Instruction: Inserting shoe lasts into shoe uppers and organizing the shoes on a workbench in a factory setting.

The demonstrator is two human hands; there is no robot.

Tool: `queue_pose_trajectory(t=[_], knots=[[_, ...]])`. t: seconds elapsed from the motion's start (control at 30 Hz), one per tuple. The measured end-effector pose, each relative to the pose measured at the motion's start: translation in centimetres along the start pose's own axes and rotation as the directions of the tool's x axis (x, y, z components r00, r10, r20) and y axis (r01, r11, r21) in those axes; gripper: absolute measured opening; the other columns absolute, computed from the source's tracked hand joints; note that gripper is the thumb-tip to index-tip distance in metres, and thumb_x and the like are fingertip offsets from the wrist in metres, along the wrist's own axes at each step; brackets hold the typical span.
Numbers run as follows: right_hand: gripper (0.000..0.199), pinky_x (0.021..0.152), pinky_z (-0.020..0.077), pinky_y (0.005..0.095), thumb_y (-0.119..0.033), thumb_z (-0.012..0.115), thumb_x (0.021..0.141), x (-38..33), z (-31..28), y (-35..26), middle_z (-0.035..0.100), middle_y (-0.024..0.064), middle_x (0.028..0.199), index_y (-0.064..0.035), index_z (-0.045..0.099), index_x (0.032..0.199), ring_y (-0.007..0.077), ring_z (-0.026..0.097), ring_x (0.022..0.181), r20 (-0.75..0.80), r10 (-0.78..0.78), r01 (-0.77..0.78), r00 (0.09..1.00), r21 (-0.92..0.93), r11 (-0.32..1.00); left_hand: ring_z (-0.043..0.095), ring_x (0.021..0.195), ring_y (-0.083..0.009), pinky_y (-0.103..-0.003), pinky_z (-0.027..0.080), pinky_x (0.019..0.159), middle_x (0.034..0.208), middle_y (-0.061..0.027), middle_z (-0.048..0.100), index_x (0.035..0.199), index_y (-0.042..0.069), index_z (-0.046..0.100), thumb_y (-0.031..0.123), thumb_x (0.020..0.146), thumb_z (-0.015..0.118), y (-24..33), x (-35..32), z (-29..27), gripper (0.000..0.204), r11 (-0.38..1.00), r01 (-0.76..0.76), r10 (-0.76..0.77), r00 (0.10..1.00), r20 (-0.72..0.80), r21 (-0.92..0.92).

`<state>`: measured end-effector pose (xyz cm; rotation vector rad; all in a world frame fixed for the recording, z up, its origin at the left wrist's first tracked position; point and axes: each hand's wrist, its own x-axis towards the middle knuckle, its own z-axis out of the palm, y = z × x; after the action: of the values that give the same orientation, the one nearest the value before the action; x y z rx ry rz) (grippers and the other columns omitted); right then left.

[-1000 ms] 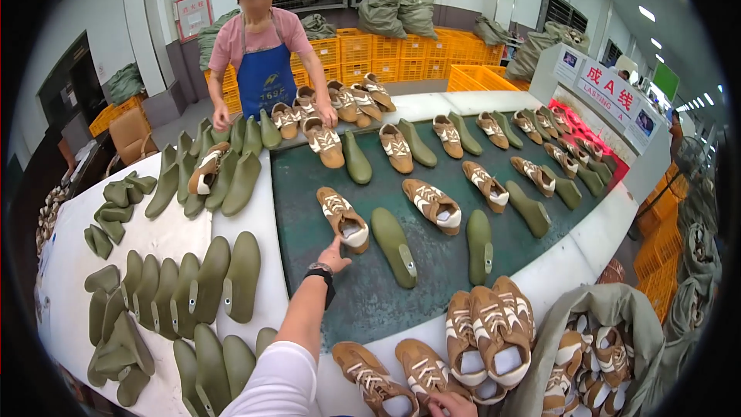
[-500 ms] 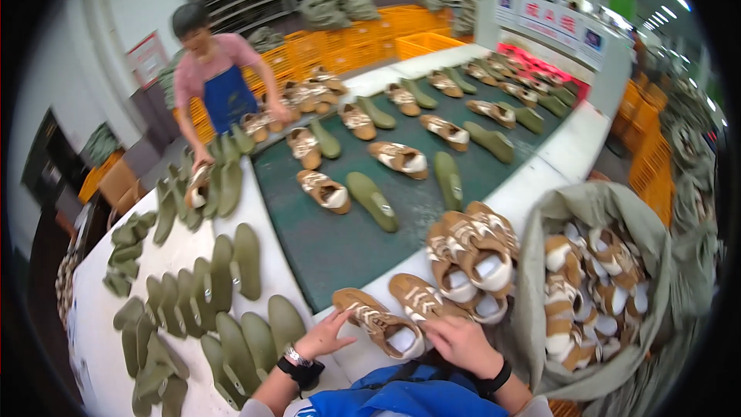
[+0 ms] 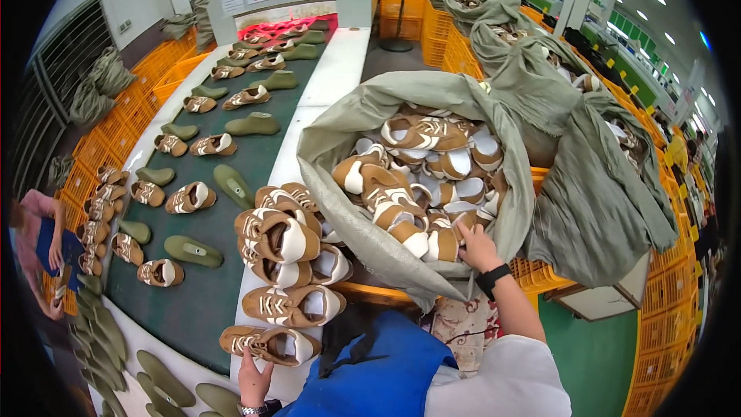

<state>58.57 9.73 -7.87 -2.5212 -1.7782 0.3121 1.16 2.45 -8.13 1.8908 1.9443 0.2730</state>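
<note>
My left hand (image 3: pixel 255 384) is beside the nearest brown-and-white shoe (image 3: pixel 272 345) on the white table edge. Its index finger touches the shoe's side, and the thumb stands apart. Over the rim of a large grey-green sack (image 3: pixel 324 135), my right hand (image 3: pixel 480 249) reaches in among many similar shoes. Its fingers are closed at the edge of one brown shoe (image 3: pixel 443 245); their tips are partly hidden. Another shoe (image 3: pixel 289 306) lies just beyond the one at my left hand, and a stack of shoes (image 3: pixel 278 235) leans near the sack.
A dark green conveyor belt (image 3: pixel 181 309) carries shoes and green shoe lasts (image 3: pixel 193 251). More lasts (image 3: pixel 162 378) stand at lower left. Across the belt, a person in pink (image 3: pixel 42 220) works by a shoe row. Orange crates (image 3: pixel 664 332) and filled sacks (image 3: pixel 598 185) line the right.
My view has swung right, toward the sack. My right hand has left the shoes on the table edge and reached into the sack. My left hand stays by the nearest shoe.
</note>
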Motion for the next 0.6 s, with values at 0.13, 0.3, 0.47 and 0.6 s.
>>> queue_pose_trajectory(t=[0.13,0.3,0.47,0.6], knots=[[0.071,0.076,0.0479,0.0431,-0.007,0.063,0.069,-2.1,-1.6,-2.5,0.046,0.0163,0.113,-0.0227,0.037,0.133,0.0363,0.054,0.094,-0.356,-0.307,0.268,0.883,-0.154,0.951,0.058,0.087,-0.0408,-0.043,0.048,0.073,0.099,-0.0255,0.06,0.132,0.001,0.034,0.02,0.072,0.071,1.9,0.5,-1.4,0.073,0.999,-0.027,0.026,0.999,0.032,0.042],[0.066,0.073,0.0464,0.0427,-0.003,0.058,0.07,-2.5,-2.4,-3.6,0.055,0.0207,0.099,-0.0145,0.04,0.132,0.037,0.057,0.084,0.09,-0.119,0.062,0.989,0.476,0.877,0.059,0.084,-0.0411,-0.045,0.048,0.07,0.094,-0.0256,0.061,0.124,0.0,0.045,0.025,0.072,0.07,3.4,0.6,-2.6,0.064,0.99,-0.1,0.103,0.994,-0.029,0.096],[0.049,0.081,0.044,0.0422,-0.01,0.06,0.074,-2.9,-4.3,-8.5,0.056,0.0154,0.105,-0.0081,0.049,0.122,0.0356,0.054,0.094,-0.567,-0.226,0.386,0.792,0.18,0.905,0.059,0.087,-0.038,-0.042,0.048,0.073,0.097,-0.0226,0.061,0.125,0.001,0.044,0.02,0.071,0.071,6.4,0.2,-4.2,0.063,0.989,-0.103,0.104,0.995,-0.007,0.11],[0.07,0.084,0.0433,0.0424,-0.032,0.071,0.069,1.0,-2.1,-12.1,0.054,0.0187,0.11,-0.0102,0.041,0.128,0.0372,0.053,0.1,-0.335,-0.32,0.413,0.886,0.257,0.874,0.059,0.087,-0.0364,-0.041,0.048,0.072,0.095,-0.0208,0.061,0.123,0.001,0.045,0.02,0.072,0.071,9.9,1.1,-5.3,0.061,0.972,-0.203,0.203,0.979,0.014,0.117]])
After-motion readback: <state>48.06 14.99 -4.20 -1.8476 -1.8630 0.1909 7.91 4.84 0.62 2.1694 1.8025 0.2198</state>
